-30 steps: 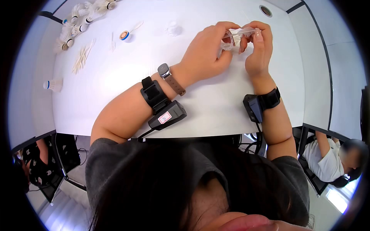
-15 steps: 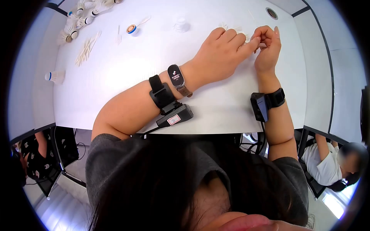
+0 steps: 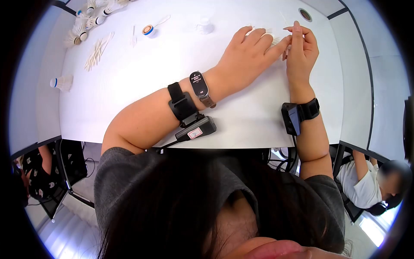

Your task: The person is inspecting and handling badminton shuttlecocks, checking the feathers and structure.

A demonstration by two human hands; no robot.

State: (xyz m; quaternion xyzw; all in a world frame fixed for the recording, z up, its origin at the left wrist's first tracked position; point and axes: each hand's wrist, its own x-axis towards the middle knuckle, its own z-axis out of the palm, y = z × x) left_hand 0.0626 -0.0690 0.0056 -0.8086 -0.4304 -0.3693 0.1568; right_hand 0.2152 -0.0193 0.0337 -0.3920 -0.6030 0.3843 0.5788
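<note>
My left hand (image 3: 254,60) reaches across with its back up. Its index finger stretches to my right hand, the other fingers bend over the table, and its thumb is hidden. My right hand (image 3: 302,54) is raised beside it, fingers curled and thumb pointing up. A small pale bit shows where the hands meet, too covered to name. White feather-like pieces (image 3: 276,39) lie just behind the left fingers. A blue-rimmed shuttlecock cork (image 3: 148,30) stands farther left, with one loose feather (image 3: 164,20) touching or close to it.
Several shuttlecocks (image 3: 92,21) lie at the back left, another shuttlecock (image 3: 62,83) at the left edge. Thin white sticks (image 3: 98,52) form a pile. A translucent cup-like piece (image 3: 205,27) stands mid-table. A round table hole (image 3: 305,15) is at back right. People sit on both sides.
My right hand has turned and its thumb has come up from the pinch. My left fingers have spread slightly. The pale bit between the hands is now mostly covered.
</note>
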